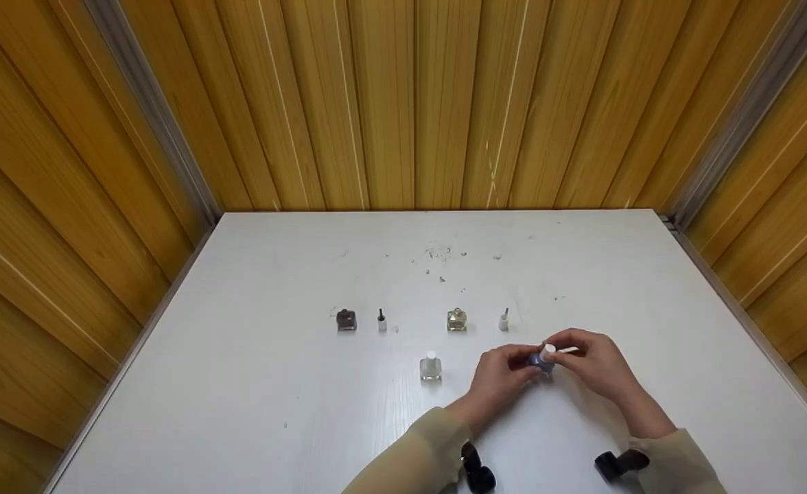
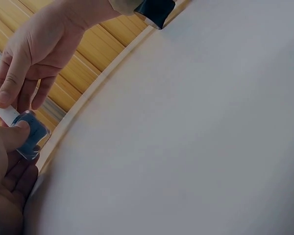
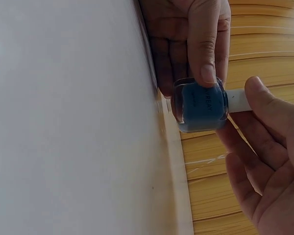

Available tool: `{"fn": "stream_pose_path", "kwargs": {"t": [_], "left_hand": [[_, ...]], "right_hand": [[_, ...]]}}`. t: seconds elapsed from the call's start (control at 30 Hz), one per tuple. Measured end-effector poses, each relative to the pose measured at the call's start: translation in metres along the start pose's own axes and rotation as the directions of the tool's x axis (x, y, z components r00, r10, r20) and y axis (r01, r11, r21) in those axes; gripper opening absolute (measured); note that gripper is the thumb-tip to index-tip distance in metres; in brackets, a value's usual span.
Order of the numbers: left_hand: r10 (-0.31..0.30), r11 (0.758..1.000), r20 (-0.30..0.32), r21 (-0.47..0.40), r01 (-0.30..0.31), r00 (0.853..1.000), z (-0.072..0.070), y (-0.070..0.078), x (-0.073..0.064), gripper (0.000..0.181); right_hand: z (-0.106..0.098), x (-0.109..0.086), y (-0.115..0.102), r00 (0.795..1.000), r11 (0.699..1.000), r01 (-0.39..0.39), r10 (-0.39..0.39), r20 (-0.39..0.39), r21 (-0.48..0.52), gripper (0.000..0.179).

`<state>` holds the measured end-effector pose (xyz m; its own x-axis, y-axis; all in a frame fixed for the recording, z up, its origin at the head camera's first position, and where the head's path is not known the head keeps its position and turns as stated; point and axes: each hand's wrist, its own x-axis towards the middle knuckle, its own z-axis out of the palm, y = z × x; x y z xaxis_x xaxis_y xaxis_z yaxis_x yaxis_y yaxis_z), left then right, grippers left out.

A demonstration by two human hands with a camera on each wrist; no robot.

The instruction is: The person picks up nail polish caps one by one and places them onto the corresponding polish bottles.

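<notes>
A small blue nail polish bottle [image 3: 201, 108] with a white cap [image 3: 238, 101] is held between both hands at the right of the table. My left hand [image 1: 501, 377] grips its glass body, the thumb lying across the printed face. Thumb and fingers of my right hand [image 1: 599, 363] pinch the white cap, which sits on the bottle's neck. In the left wrist view, the blue bottle [image 2: 33, 134] is tilted, its cap pointing up toward the right hand [image 2: 44, 44].
Left of my hands stands a clear, white-capped polish bottle [image 1: 431, 368]. Farther back are an uncapped dark bottle [image 1: 346, 320], an uncapped gold bottle [image 1: 456, 320], and two brush caps [image 1: 382, 321] standing bristles up. Wood-patterned panels [image 1: 390, 103] border the white table [image 1: 239, 288].
</notes>
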<state>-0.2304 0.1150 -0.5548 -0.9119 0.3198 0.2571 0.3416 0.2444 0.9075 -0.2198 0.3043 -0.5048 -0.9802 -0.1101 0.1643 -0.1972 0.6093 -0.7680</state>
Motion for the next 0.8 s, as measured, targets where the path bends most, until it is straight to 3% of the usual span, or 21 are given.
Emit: {"fn": "stream_pose_path", "kwargs": {"t": [0.43, 0.8], "left_hand": [[0.016, 0.998, -0.009, 0.058, -0.015, 1.0, 0.0013, -0.0004, -0.0007, 0.031], [-0.042, 0.996, -0.01, 0.083, 0.042, 0.999, 0.0017, 0.0019, -0.001, 0.031]], "right_hand": [[-0.0006, 0.0001, 0.0007, 0.999, 1.0, 0.008, -0.008, 0.034, -0.018, 0.015], [-0.0011, -0.0006, 0.0004, 0.998, 1.0, -0.013, 0.014, 0.069, -0.001, 0.019]]}}
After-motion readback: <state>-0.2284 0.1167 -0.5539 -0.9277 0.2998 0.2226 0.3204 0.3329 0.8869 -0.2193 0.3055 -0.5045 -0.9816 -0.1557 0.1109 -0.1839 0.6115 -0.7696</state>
